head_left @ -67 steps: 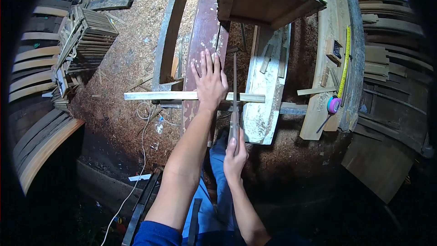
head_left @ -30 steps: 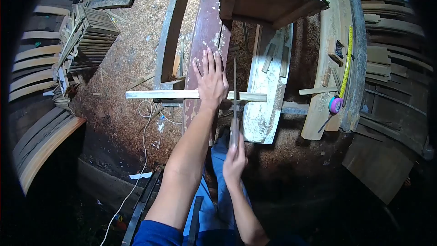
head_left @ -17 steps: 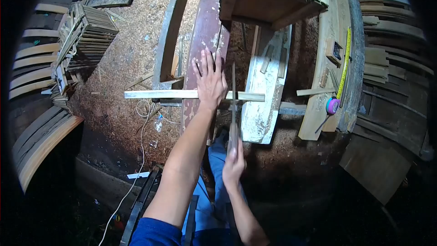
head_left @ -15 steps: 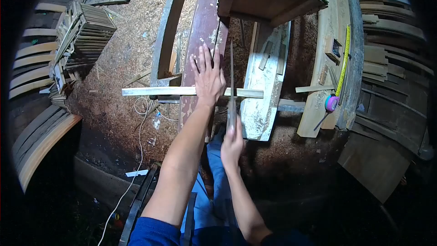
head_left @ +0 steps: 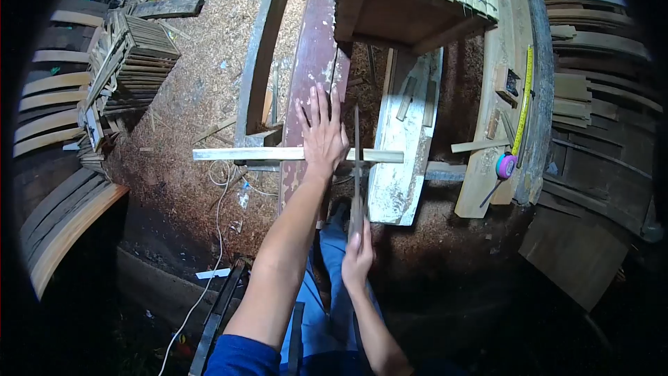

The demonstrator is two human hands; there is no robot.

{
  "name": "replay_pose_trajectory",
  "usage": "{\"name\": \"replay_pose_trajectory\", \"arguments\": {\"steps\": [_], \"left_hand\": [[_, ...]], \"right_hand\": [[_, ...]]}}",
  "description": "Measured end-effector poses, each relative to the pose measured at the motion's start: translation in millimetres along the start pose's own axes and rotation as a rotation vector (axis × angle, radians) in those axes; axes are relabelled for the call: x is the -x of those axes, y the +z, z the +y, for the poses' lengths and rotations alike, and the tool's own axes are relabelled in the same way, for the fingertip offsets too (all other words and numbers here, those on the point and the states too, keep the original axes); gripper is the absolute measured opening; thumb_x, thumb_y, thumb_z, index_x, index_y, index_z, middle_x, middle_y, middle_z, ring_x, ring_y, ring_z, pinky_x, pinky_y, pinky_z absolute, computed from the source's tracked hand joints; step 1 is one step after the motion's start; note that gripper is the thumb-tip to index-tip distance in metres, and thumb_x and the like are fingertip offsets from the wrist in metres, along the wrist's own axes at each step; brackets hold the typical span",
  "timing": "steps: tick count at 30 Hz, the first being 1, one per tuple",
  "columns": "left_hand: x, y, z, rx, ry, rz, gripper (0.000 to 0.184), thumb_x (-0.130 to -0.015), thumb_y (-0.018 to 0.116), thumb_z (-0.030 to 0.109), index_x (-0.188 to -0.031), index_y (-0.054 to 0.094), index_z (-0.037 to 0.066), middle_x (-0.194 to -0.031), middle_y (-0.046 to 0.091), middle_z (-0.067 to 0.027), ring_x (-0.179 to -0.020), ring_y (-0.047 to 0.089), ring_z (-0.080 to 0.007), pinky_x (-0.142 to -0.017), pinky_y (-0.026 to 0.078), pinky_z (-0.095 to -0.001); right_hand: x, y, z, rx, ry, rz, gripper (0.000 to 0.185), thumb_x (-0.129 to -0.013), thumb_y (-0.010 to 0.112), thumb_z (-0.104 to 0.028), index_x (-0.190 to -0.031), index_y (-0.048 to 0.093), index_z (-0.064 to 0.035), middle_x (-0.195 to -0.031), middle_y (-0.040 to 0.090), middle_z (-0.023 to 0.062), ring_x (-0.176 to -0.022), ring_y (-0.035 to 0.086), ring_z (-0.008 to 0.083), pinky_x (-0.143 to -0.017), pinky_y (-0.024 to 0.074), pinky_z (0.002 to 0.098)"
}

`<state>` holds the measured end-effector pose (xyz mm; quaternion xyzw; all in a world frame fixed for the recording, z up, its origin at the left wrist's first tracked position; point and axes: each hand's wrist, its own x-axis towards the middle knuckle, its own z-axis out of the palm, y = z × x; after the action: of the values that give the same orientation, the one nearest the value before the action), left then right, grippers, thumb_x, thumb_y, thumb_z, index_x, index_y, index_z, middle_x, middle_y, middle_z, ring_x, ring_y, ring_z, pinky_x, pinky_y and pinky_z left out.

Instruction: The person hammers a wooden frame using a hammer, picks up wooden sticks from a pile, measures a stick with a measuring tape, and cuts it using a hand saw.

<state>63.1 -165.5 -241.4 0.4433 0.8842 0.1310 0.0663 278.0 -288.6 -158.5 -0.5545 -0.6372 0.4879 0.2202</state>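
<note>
At the bottom centre, the person's right hand (head_left: 358, 257) is closed around the handle of a saw (head_left: 358, 191), whose thin blade points away and crosses a pale wooden strip (head_left: 243, 154). The left hand (head_left: 325, 143) lies flat, palm down, on the strip, which rests across a maroon board (head_left: 313, 63) and a whitish board (head_left: 396, 191). Clean sawing likely calls for firm downward pressure, long even strokes, an upright blade and the left thumb clear of it. Farther right lies a pink-and-blue tape measure (head_left: 506, 165), its yellow ribbon (head_left: 525, 97) extended; its markings are too small to read, and no brand is legible.
</note>
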Motion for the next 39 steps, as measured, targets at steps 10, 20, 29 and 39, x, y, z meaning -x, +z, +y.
{"name": "replay_pose_trajectory", "arguments": {"steps": [10, 20, 29, 39], "left_hand": [[2, 3, 0, -0.003, -0.002, 0.02, 0.078, -0.091, 0.054, 0.02, -0.163, 0.027, 0.005, -0.17, 0.016, -0.0266, -0.159, 0.017, -0.0371, -0.128, 0.003, -0.0629], [-1, 4, -2, -0.008, -0.023, 0.059, 0.077, -0.093, 0.055, 0.022, -0.163, 0.027, 0.004, -0.168, 0.022, -0.027, -0.158, 0.02, -0.0373, -0.127, 0.005, -0.0631], [6, 3, 2, 0.006, -0.038, 0.03, 0.078, -0.093, 0.055, 0.022, -0.164, 0.027, 0.006, -0.169, 0.021, -0.0256, -0.158, 0.023, -0.0363, -0.127, 0.005, -0.063], [-1, 2, 0, -0.04, -0.019, 0.033, 0.08, -0.091, 0.057, 0.021, -0.164, 0.027, 0.009, -0.17, 0.02, -0.0247, -0.159, 0.02, -0.0343, -0.128, 0.003, -0.0614]], "right_hand": [[-16, 10, 13, 0.047, 0.459, -0.049, 0.042, -0.11, 0.049, -0.022, -0.145, 0.056, -0.001, -0.087, 0.068, 0.0173, -0.066, 0.061, 0.0191, -0.064, 0.0522, 0.0361], [-10, 1, 1, -0.048, 0.216, -0.01, 0.044, -0.111, 0.052, -0.022, -0.151, 0.053, -0.0044, -0.074, 0.054, -0.0026, -0.056, 0.045, 0.0045, -0.049, 0.0373, 0.0234], [-61, 20, -55, 0.006, 0.098, 0.115, 0.04, -0.109, 0.052, -0.017, -0.143, 0.058, 0.0028, -0.13, 0.067, 0.03, -0.11, 0.072, 0.0301, -0.093, 0.0528, 0.0386], [-68, 29, -29, 0.189, -0.23, 0.187, 0.041, -0.103, 0.058, -0.007, -0.144, 0.059, -0.0018, -0.084, 0.069, 0.0298, -0.058, 0.069, 0.0342, -0.054, 0.0494, 0.0416]]}}
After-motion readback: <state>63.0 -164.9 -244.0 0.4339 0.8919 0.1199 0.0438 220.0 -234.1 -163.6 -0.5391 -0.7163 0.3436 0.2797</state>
